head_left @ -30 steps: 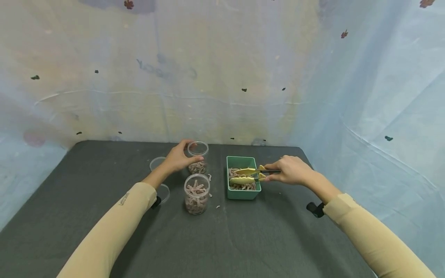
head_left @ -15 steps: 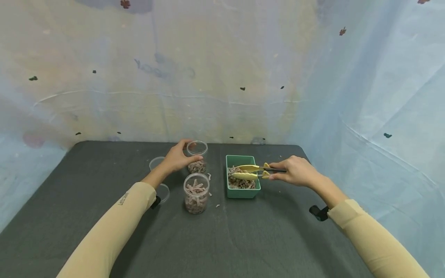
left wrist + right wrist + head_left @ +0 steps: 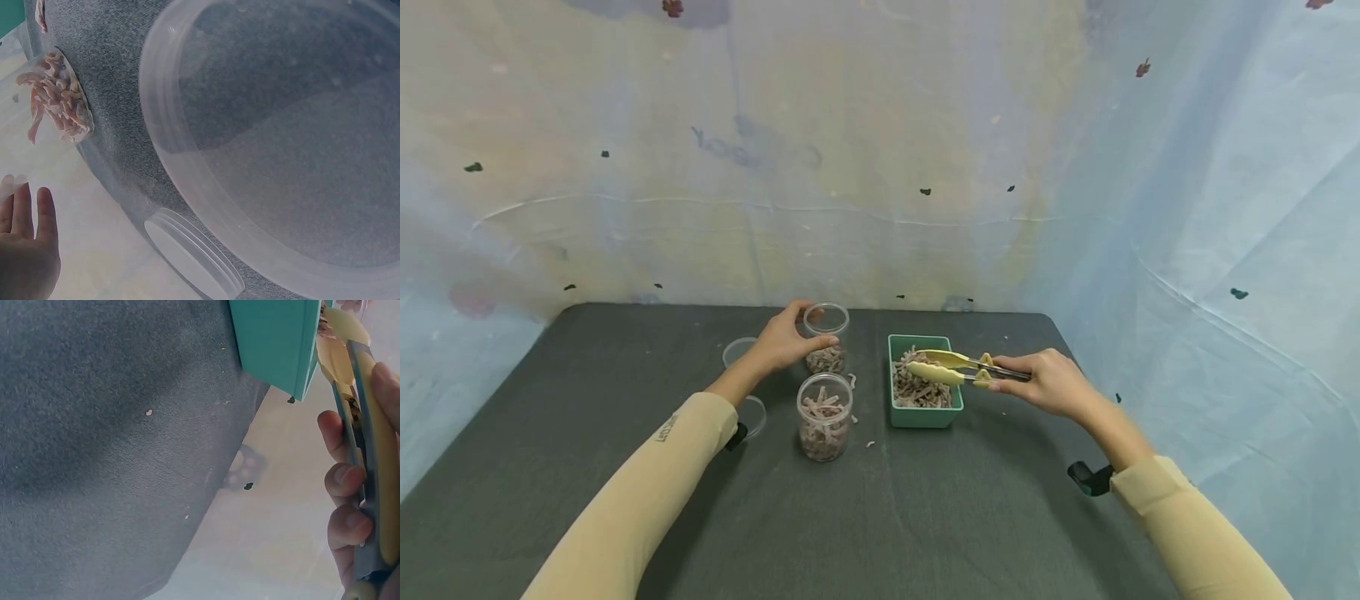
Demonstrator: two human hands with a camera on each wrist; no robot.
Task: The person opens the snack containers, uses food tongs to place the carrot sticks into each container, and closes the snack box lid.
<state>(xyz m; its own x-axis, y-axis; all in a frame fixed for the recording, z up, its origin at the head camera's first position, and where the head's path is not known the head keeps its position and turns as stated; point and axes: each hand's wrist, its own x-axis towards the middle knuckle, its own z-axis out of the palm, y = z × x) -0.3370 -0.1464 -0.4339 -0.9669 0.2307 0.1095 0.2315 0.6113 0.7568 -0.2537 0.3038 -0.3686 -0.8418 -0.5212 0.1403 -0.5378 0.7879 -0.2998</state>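
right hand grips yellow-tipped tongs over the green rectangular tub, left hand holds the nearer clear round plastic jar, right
Wrong jar: the head view shows the left hand holding the farther clear round plastic jar, not the nearer one. The right hand does grip yellow-tipped tongs over the green tub.

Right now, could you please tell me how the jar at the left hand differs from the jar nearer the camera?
The far jar is held by the left hand, while the near jar stands untouched. The far jar is only partly filled, whereas the near jar's strips reach about its rim. Both are clear, round, lidless jars containing similar brownish strips.
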